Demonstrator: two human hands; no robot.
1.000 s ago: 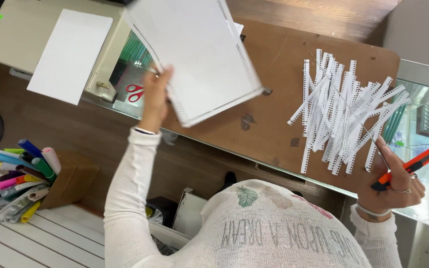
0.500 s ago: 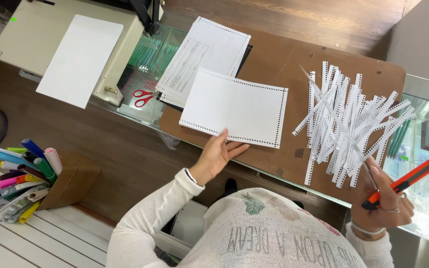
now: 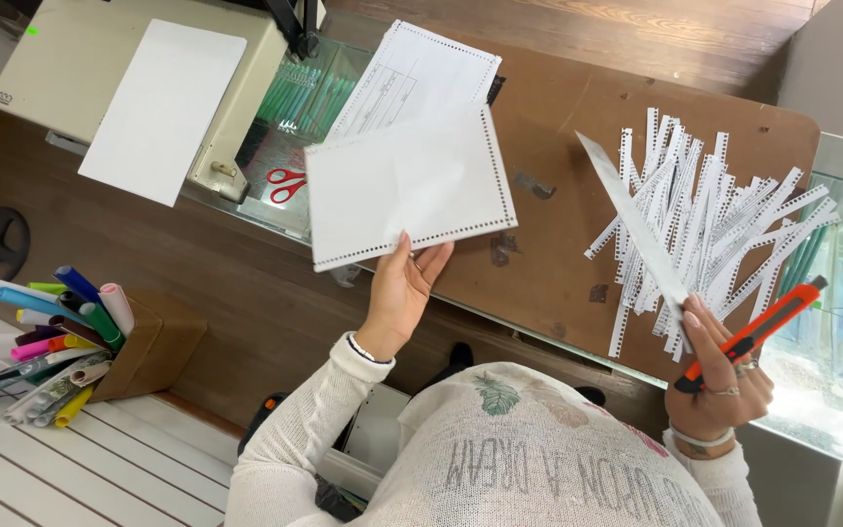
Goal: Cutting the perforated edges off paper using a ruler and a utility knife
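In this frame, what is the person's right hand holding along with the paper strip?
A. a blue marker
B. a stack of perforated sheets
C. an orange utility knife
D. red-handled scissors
C. The right hand grips an orange utility knife together with a long white paper strip, while the red-handled scissors lie untouched near the binding machine.

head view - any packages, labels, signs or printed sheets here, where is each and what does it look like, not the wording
Printed form sheet: on the brown board, top centre; white, dark lines, punched edges.
Blank punched sheet: held by the left hand; white rectangle, holes along two edges.
Small label: on the cream machine, left corner; dark print.
Cardboard box: lower left, brown, holding coloured markers.
No screens or signs.
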